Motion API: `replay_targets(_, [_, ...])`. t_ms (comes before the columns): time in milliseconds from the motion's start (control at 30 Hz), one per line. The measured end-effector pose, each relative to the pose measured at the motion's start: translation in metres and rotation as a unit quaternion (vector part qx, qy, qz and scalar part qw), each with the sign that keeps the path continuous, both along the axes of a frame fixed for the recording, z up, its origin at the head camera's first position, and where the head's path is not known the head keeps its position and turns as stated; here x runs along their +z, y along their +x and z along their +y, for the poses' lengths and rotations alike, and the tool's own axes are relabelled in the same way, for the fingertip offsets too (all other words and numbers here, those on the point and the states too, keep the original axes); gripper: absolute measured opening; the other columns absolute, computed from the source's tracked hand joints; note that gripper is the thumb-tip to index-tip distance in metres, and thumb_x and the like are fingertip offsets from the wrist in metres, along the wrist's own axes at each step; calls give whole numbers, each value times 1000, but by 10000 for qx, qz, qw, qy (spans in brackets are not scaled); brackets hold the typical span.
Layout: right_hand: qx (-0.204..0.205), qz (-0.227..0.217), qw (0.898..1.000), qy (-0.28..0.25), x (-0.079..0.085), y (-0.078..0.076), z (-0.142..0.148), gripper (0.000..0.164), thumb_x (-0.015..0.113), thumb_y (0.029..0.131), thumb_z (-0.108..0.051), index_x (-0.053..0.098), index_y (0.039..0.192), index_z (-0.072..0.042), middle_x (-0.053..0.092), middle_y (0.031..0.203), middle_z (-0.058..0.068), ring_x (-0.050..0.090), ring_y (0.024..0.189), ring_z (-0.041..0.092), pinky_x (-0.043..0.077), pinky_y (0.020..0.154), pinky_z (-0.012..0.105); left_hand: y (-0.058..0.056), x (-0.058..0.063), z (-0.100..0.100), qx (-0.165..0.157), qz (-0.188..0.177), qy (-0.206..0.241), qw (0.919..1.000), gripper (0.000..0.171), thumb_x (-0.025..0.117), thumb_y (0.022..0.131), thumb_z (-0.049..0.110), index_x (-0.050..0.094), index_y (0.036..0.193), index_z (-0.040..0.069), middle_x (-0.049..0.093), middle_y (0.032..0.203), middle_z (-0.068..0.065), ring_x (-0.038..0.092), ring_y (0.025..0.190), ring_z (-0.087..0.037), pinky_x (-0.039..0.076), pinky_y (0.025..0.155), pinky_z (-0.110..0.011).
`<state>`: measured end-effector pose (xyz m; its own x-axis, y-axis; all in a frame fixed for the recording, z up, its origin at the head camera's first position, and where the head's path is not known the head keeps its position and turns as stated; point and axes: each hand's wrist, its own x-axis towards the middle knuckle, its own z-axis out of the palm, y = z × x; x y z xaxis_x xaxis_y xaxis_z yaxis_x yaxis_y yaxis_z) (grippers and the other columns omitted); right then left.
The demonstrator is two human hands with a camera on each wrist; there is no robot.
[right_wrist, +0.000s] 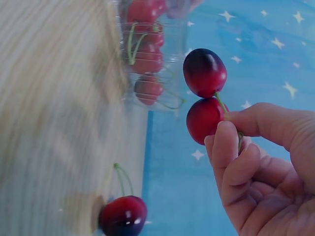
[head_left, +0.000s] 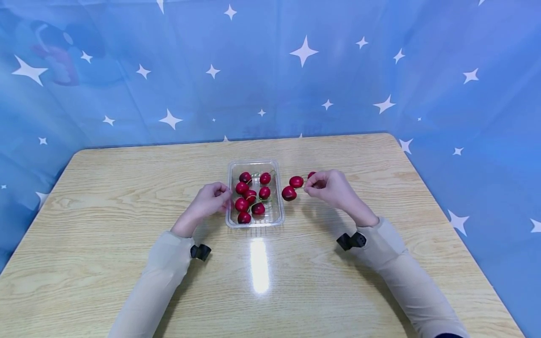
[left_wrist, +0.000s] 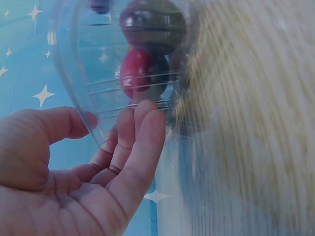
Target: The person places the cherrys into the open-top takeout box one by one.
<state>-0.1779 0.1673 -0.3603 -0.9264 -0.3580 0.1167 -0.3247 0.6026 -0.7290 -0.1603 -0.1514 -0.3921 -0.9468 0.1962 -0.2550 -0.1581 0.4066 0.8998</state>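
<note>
A clear plastic tray [head_left: 255,225] holding several red cherries [head_left: 242,204] stands on the table. At its left wall, my left hand [head_left: 213,197] grips the tray's edge; in the left wrist view the thumb [left_wrist: 74,123] is at the rim and the fingers [left_wrist: 140,147] lie against the outer wall. Just right of the tray, my right hand [head_left: 331,188] pinches the green stem [right_wrist: 220,102] of a pair of cherries [right_wrist: 205,73] between thumb and fingertips. The pair hangs above the table. Another cherry [right_wrist: 123,216] with a stem lies on the table beyond that hand, partly hidden by it in the head view.
The wooden table [head_left: 127,188] extends around the tray, with its far edge behind it. A blue curtain [head_left: 270,70] with white stars hangs behind the table. Small black cameras [head_left: 200,252] sit on both wrists.
</note>
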Motion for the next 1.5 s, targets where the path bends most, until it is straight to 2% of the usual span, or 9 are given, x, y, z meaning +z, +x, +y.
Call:
replay_targets(367, [144, 79, 9998, -108, 11, 0, -14, 4, 69, 81, -3, 70, 77, -2, 65, 71, 4, 55, 60, 11, 45, 53, 20, 0, 0, 0, 10, -24, 5, 10000, 23, 46, 98, 10, 53, 107, -10, 58, 81, -11, 59, 67, -13, 57, 71, -35])
replay_targets(667, [384, 116, 9992, -54, 14, 0, -32, 4, 68, 81, -2, 70, 77, -3, 65, 70, 3, 55, 63, 13, 45, 55, 22, 1, 0, -1, 35, -34, -21, 10000, 23, 46, 98, 10, 53, 106, -10, 57, 81, -11, 58, 67, -14, 56, 69, -33])
replay_targets(1067, [817, 197, 9964, -95, 8, 0, -52, 5, 69, 79, -1, 69, 74, -3, 64, 66, 1, 52, 58, 9, 41, 50, 20, -1, -2, -2, 2, 37, 5, 10000, 23, 46, 98, 10, 53, 106, -10, 58, 82, -11, 59, 66, -13, 56, 70, -34])
replay_targets(1300, [1083, 251, 9938, 43, 1, -1, -56, 7, 68, 77, 1, 68, 72, -3, 61, 62, -1, 41, 49, 6, 32, 45, 19, 0, -1, -2, 3, 48, -44, 10000, 22, 46, 98, 10, 53, 106, -10, 58, 81, -11, 57, 66, -14, 56, 69, -33])
replay_targets(1500, [1149, 52, 9932, 208, -3, -1, -59, 8, 65, 75, 3, 69, 72, -3, 64, 65, 0, 49, 55, 6, 41, 52, 19, -1, -1, -1, 20, 33, -47, 10000, 22, 46, 98, 10, 53, 105, -10, 57, 80, -11, 57, 67, -14, 56, 69, -33])
